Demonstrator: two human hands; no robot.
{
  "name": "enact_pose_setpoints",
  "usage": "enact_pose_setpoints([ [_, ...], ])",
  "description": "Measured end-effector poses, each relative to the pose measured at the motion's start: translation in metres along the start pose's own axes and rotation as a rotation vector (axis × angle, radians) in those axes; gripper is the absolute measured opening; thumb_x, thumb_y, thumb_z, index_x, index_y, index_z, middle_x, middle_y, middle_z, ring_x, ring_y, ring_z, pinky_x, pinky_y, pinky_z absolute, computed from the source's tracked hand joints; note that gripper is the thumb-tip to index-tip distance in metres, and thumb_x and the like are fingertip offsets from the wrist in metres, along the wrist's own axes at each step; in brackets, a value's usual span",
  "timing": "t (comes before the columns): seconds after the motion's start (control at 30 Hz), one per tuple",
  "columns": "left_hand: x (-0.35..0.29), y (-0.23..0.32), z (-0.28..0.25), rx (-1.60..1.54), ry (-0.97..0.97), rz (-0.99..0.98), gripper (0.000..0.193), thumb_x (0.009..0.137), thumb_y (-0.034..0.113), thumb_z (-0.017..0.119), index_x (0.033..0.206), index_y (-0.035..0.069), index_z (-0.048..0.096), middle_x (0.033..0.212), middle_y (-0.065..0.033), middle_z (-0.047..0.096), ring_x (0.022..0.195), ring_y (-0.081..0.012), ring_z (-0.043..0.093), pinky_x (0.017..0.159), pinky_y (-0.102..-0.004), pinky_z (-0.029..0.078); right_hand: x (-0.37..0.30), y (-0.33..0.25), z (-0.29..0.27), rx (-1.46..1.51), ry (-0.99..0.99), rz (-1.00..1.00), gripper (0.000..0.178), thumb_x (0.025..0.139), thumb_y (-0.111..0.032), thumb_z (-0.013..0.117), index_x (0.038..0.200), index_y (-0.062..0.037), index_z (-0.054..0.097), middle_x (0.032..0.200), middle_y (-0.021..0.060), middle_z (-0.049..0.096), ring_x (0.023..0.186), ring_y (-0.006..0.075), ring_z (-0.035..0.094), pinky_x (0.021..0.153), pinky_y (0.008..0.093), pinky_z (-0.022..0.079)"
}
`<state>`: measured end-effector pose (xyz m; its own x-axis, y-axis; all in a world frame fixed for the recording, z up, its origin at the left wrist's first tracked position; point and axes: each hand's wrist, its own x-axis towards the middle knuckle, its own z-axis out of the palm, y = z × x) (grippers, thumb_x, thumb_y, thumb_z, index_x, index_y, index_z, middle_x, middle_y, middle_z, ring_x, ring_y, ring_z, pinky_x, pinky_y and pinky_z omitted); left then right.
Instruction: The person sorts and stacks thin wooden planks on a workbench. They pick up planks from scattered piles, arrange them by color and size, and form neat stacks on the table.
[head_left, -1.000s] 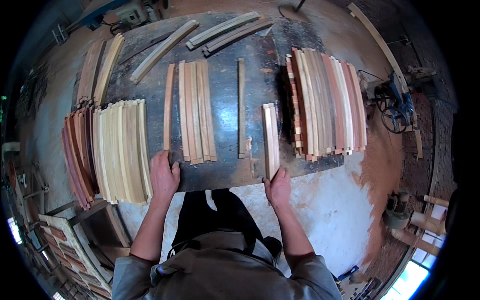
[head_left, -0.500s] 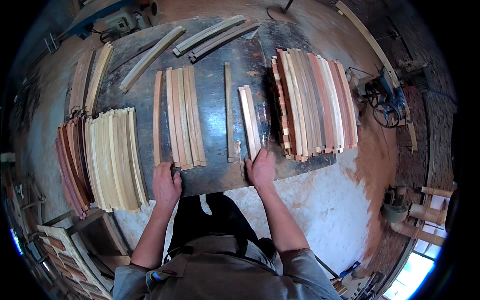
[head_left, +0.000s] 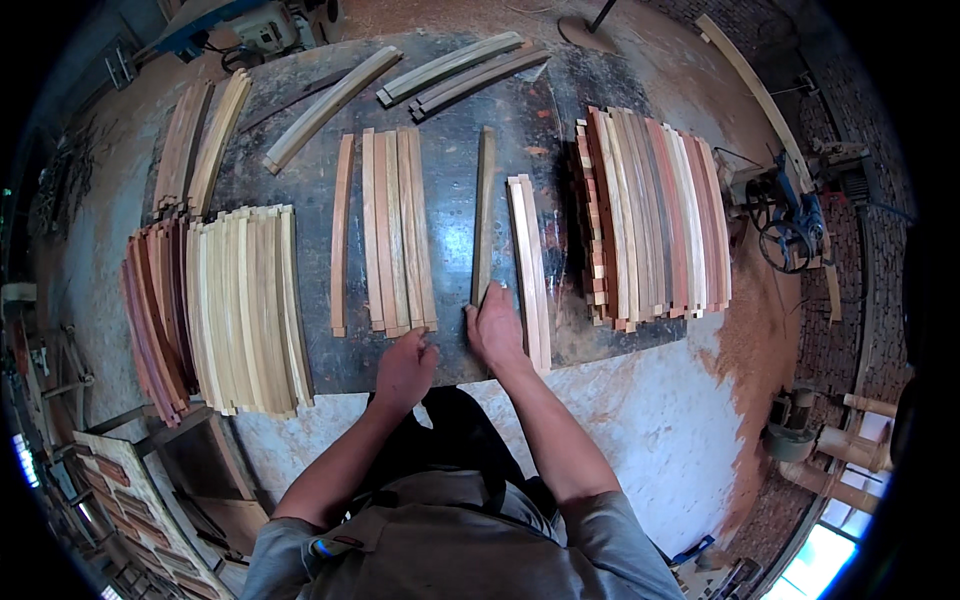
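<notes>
A single brown wooden strip [head_left: 484,215] lies lengthwise on the dark table, its near end in the grip of my right hand [head_left: 496,325]. My left hand [head_left: 405,365] is at the table's near edge with its fingers curled and nothing visible in them. Just beyond it are the near ends of a row of light brown strips [head_left: 395,230] laid side by side. Left of that row, a lone reddish strip [head_left: 341,235] sits apart. A short stack of pale strips [head_left: 530,270] lies to the right of my right hand.
A tall stack of mixed-colour strips [head_left: 655,215] stands at the right of the table [head_left: 450,180]. Pale strips [head_left: 245,310] and dark red strips [head_left: 155,320] are piled at the left. More loose strips [head_left: 450,70] lie along the far side. A wheeled blue machine [head_left: 785,225] stands beyond the right edge.
My right hand has left the short pale stack and moved left onto the single brown strip, whose near end has shifted. My left hand has moved right along the table edge.
</notes>
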<state>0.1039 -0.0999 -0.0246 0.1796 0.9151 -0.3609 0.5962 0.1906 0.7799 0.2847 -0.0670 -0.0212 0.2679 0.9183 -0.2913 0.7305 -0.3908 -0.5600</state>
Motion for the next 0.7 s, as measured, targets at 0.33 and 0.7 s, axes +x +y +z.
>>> enact_pose_setpoints([
  [0.33,-0.002,-0.009,-0.005,-0.877,-0.002,-0.551,0.017,0.098,0.021,0.055,0.103,0.005,0.058,0.085,-0.0052,0.063,0.075,-0.0184,0.064,0.066,-0.0302,0.052,-0.013,0.004,0.019,0.255,-0.104,-0.050,0.035,0.090,-0.010,0.057,0.121,0.0030,0.050,0.102,0.0318,0.063,0.094,0.0486,0.061,0.084,0.0540,0.048],
  [0.7,0.009,-0.042,0.011,-1.627,0.043,-0.711,0.022,0.100,0.030,0.057,0.095,0.009,0.059,0.081,-0.0035,0.066,0.079,-0.0206,0.067,0.069,-0.0336,0.053,-0.015,0.004,0.015,1.213,-0.406,0.467,0.025,0.099,-0.019,0.056,0.121,-0.0061,0.057,0.094,0.0049,0.065,0.069,0.0128,0.061,0.057,0.0266,0.053],
])
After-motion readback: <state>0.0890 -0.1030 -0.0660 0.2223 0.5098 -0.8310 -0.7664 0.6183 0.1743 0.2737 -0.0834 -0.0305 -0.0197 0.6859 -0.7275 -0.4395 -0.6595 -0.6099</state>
